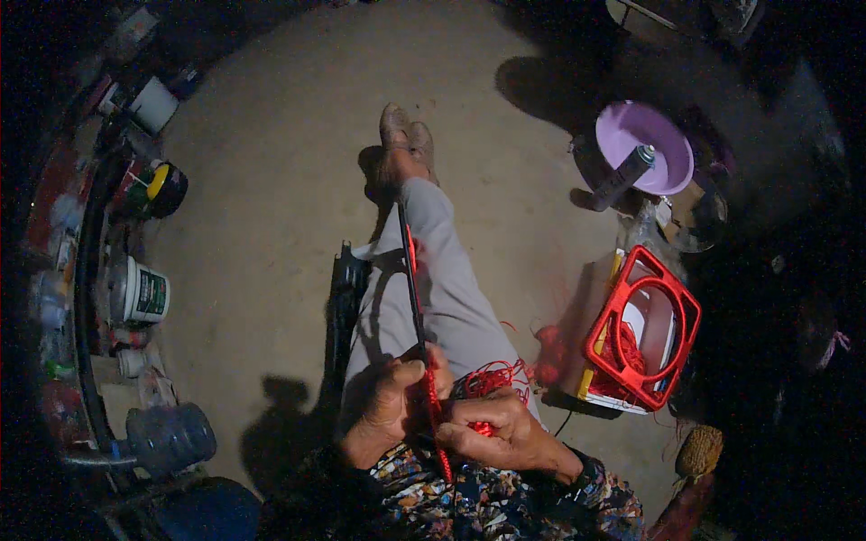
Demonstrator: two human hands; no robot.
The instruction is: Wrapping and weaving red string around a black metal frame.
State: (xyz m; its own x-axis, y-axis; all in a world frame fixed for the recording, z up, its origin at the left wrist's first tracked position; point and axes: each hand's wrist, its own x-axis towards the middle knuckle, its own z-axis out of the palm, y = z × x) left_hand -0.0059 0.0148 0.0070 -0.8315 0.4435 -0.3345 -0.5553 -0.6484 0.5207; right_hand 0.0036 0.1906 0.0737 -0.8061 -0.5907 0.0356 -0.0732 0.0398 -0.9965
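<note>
Over my lap, a long thin dark strip, seen nearly edge-on, points away along my legs. Red cord is wrapped tightly along its near part. My left hand is closed round the strip, thumb on top. On its other side my right hand is closed, with a small bundle of red cord showing between its fingers and the knuckles against the wrapped part. Loose red cord lies tangled on my thigh just beyond the right hand. The strip's far side is hidden.
To the right, a red square frame with a round opening rests on a box holding red cord. Beyond are a lilac basin and a dark spray can. A white bucket and a large water bottle stand left.
</note>
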